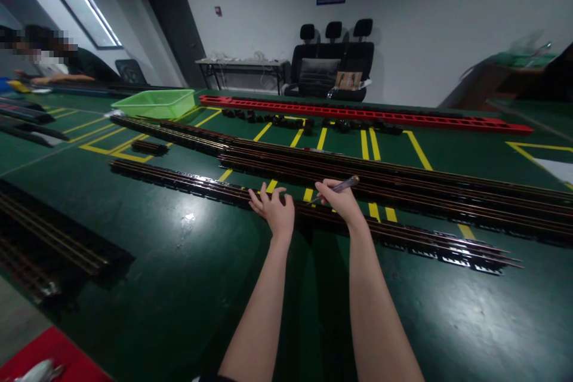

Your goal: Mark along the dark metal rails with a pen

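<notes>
A long black strip assembly [192, 182] with thin copper-coloured rods along it lies across the table in front of me. My left hand [276, 213] rests on its middle with the fingers spread and curved, holding nothing that I can see. My right hand [341, 202] grips a slim screwdriver [347, 183] whose handle points up to the right. The thin shaft slants down to the left, toward the strip beside my left thumb. Whether the tip touches a screw is too small to tell. A bundle of similar rodded strips [403, 182] lies just beyond my hands.
Behind lie a red slotted rail [358, 114], small black parts [286, 123] and a light green basket [154, 104]. More black strips [58, 224] lie at the left, and a short piece [149, 147] farther back. Another person [85, 65] sits at the far left.
</notes>
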### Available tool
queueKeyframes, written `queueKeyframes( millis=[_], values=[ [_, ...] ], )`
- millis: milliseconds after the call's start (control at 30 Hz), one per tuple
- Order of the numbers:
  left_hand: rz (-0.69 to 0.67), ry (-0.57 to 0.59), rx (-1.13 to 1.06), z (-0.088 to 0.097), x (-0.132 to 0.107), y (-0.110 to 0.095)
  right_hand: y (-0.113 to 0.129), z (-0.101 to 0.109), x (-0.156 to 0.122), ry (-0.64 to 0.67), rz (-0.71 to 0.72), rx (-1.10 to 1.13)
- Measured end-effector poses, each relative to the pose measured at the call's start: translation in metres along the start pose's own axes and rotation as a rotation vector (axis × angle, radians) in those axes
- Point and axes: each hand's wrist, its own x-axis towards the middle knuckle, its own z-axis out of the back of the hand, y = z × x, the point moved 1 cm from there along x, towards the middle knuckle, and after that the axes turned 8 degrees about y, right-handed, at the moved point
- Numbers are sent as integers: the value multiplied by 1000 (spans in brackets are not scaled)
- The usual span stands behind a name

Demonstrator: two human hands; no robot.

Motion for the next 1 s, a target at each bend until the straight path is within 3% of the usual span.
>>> queueKeyframes(
  millis=[167,367,533,1000],
  values=[
    [-126,-16,24,3,-3,-4,-4,7,-2,-7,-22,-14],
    [-283,177,17,3,-5,-9,-12,24,-6,-70,-38,-29],
    [-299,207,54,3,-5,-8,-16,34,-10,-86,-46,17],
    [-299,208,44,1,-3,-6,-20,32,-9,-72,-31,86]
  ],
)
